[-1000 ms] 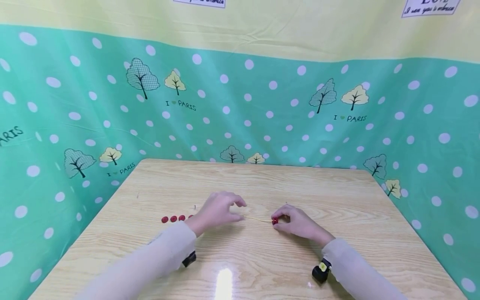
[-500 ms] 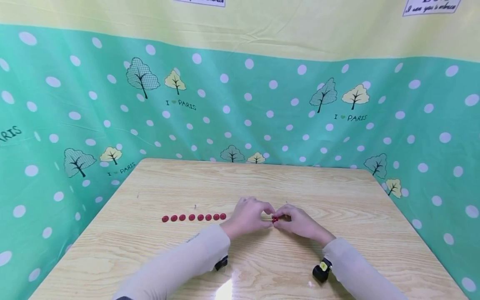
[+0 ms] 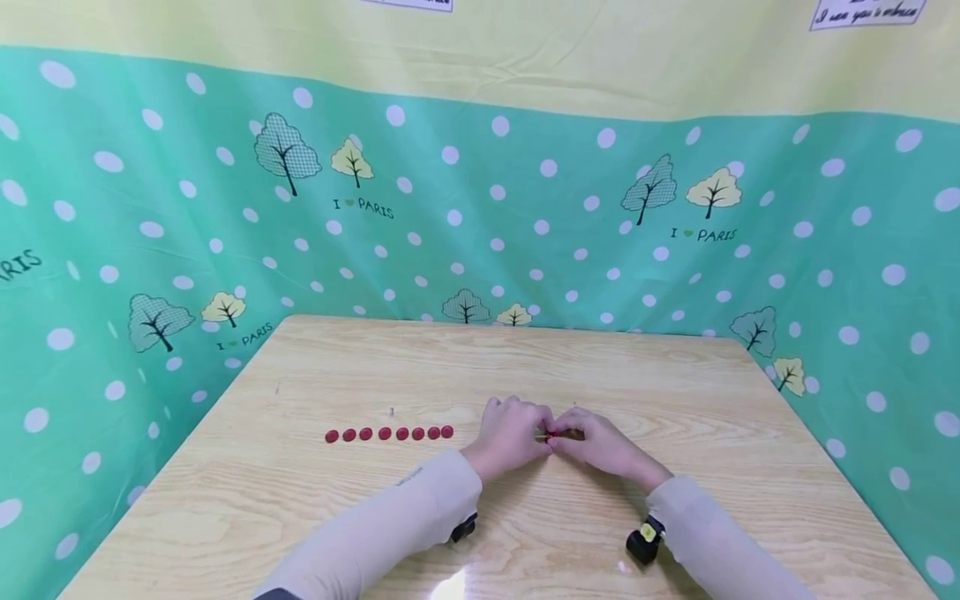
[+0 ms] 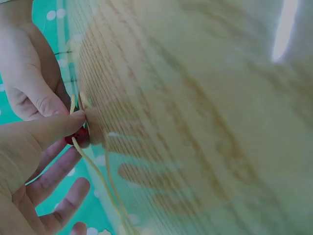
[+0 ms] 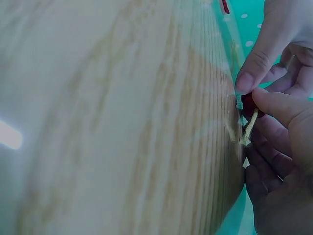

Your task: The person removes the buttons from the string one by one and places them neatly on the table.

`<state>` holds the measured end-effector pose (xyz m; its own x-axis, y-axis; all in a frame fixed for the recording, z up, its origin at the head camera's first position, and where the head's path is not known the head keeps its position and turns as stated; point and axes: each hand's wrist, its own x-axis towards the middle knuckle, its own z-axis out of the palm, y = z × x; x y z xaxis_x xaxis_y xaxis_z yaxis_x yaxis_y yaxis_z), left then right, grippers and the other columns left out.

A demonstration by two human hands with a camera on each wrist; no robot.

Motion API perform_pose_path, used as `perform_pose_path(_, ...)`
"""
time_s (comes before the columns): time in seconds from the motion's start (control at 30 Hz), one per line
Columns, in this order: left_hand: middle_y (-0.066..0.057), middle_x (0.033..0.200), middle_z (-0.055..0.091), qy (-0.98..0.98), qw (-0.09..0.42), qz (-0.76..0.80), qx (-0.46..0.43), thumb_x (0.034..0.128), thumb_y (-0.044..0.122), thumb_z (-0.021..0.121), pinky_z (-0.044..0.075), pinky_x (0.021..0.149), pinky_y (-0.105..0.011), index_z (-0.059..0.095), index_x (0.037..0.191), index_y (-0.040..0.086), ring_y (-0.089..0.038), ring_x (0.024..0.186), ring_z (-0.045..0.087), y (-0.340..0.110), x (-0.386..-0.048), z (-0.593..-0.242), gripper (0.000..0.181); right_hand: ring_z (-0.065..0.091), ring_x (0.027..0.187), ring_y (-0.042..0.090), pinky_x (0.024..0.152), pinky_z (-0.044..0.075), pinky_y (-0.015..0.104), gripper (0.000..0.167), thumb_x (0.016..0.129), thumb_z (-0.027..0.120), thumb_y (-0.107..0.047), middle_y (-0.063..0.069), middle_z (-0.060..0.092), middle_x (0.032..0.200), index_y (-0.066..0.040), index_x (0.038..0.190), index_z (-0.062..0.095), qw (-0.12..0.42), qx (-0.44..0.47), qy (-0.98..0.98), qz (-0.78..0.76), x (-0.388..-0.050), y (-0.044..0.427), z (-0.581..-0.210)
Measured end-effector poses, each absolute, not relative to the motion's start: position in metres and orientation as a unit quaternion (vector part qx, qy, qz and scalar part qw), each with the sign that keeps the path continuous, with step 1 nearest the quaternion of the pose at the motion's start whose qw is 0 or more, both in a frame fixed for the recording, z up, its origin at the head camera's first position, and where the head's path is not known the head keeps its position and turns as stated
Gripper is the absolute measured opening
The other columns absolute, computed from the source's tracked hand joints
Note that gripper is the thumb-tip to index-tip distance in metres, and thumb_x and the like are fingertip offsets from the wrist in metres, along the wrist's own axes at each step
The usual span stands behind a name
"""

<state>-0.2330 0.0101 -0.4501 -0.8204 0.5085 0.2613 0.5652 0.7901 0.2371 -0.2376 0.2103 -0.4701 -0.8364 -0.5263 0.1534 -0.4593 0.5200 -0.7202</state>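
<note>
Both hands meet over the right-centre of the table at a small round red button threaded on a yellow cord. My right hand (image 3: 603,446) holds the button (image 5: 250,105) between thumb and fingers. From the other side, my left hand (image 3: 512,433) pinches at the same button, its thumb over the edge in the left wrist view. The yellow cord (image 4: 105,181) hangs from the button as two strands past the left fingers. A short piece shows on the right hand's side. Fingers cover most of the button in the head view.
A row of several red buttons (image 3: 385,433) lies on the wooden table (image 3: 375,358) left of the hands. A green and yellow patterned curtain (image 3: 480,183) hangs behind the table and along its sides. Light glares off the front of the tabletop.
My left hand has moved right along the cord to meet my right hand at the button, baring the rest of the row. The right hand has stayed in place.
</note>
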Motion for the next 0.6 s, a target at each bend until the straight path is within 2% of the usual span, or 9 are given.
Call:
perform_pose_path(0.23, 0.018, 0.092, 0.071, -0.947, 0.095, -0.118, -0.282, 0.0823, 0.042, 0.082, 0.036, 0.07, -0.034, 0.075, 0.098, 0.031, -0.011, 0.078, 0.055, 0.0121, -0.2326, -0.4479, 0.02, 0.06, 0.119, 0.029, 0.116, 0.021, 0.054, 0.022, 0.096, 0.069, -0.017, 0.001, 0.07, 0.116, -0.007, 0.116, 0.073, 0.039, -0.287, 0.87, -0.4, -0.2372, 0.2105, -0.4691)
perform_pose_path(0.5, 0.019, 0.089, 0.071, -0.945, 0.089, -0.129, -0.288, 0.0828, 0.039, 0.082, 0.037, 0.072, -0.034, 0.075, 0.097, 0.031, -0.012, 0.084, 0.059, 0.0064, -0.2365, -0.45, 0.018, 0.056, 0.124, 0.036, 0.114, 0.022, 0.057, 0.023, 0.095, 0.071, -0.019, 0.001, 0.071, 0.115, -0.008, 0.115, 0.074, 0.034, -0.285, 0.87, -0.401, -0.2361, 0.2106, -0.4678)
perform_pose_path(0.6, 0.019, 0.088, 0.071, -0.945, 0.082, -0.137, -0.286, 0.0818, 0.038, 0.083, 0.036, 0.072, -0.033, 0.075, 0.095, 0.031, -0.011, 0.084, 0.058, 0.0024, -0.2378, -0.4489, 0.017, 0.057, 0.122, 0.036, 0.111, 0.031, 0.056, 0.021, 0.094, 0.072, -0.019, 0.0, 0.071, 0.113, -0.01, 0.113, 0.074, 0.034, -0.281, 0.872, -0.399, -0.2354, 0.21, -0.4678)
